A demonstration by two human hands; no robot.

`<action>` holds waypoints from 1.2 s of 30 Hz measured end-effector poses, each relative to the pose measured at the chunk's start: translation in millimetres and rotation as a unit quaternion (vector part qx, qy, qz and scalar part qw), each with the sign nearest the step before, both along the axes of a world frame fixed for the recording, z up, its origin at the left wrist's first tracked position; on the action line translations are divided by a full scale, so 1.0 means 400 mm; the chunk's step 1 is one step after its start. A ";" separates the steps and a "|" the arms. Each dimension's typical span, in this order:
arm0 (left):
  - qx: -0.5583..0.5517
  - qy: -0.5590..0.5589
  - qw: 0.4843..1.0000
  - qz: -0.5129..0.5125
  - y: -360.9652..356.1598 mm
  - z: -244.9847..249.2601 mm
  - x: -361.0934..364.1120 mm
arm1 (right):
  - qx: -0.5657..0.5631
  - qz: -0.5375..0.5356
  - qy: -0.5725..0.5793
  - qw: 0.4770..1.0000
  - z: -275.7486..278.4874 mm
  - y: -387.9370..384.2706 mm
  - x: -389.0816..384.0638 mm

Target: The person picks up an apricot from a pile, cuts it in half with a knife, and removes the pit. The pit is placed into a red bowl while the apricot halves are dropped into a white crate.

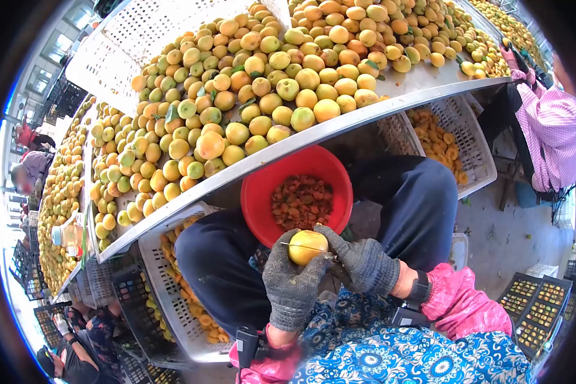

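Note:
My left hand, in a grey knit glove, grips a yellow apricot above my lap. In my gloved right hand is a small knife, its thin blade lying across the fruit and its handle mostly hidden by my fingers. The right fingertips are close against the apricot's side. Just beyond both hands, between my knees, sits a red basin with many brown pits in it. A metal-edged table heaped with whole apricots rises in front of me.
White perforated crates of opened apricots flank my legs on both sides. Black trays of fruit stand at the lower right. Other people work around the tables, one in a pink checked top. A bottle stands at left.

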State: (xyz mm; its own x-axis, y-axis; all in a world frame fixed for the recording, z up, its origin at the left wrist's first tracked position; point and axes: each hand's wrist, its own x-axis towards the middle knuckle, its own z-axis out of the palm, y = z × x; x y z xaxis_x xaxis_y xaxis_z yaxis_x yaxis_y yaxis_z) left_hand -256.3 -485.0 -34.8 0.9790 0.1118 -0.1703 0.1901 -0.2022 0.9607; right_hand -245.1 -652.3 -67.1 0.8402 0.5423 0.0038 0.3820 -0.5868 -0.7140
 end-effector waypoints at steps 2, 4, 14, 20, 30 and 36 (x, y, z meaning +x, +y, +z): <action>0.034 0.018 0.999 0.030 -0.002 -0.007 0.003 | -0.010 0.001 0.016 1.000 -0.008 0.009 0.002; 0.026 0.011 0.999 0.037 0.003 -0.027 0.000 | -0.014 -0.002 -0.037 0.999 -0.009 0.013 0.006; -0.057 0.017 0.998 -0.010 0.062 -0.075 0.003 | 0.236 -0.124 0.279 0.923 0.143 -0.078 0.038; -0.515 0.193 0.832 -0.067 0.045 -0.074 -0.033 | 0.227 0.055 0.129 0.964 0.064 -0.026 0.058; -0.178 0.216 0.956 -0.092 0.068 -0.026 -0.019 | 0.118 0.053 0.053 0.990 0.097 0.005 0.020; -0.250 0.190 0.950 -0.001 0.033 -0.086 -0.008 | 0.293 -0.065 0.206 0.932 0.023 0.040 -0.002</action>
State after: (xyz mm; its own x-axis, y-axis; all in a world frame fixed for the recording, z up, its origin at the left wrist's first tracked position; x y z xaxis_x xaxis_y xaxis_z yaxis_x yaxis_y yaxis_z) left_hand -259.4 -471.7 -69.1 0.8367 -0.0764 -0.5423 0.5418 0.2599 0.7993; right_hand -245.8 -636.3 -57.8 0.8942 0.4421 -0.0699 -0.0418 -0.0728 -0.9965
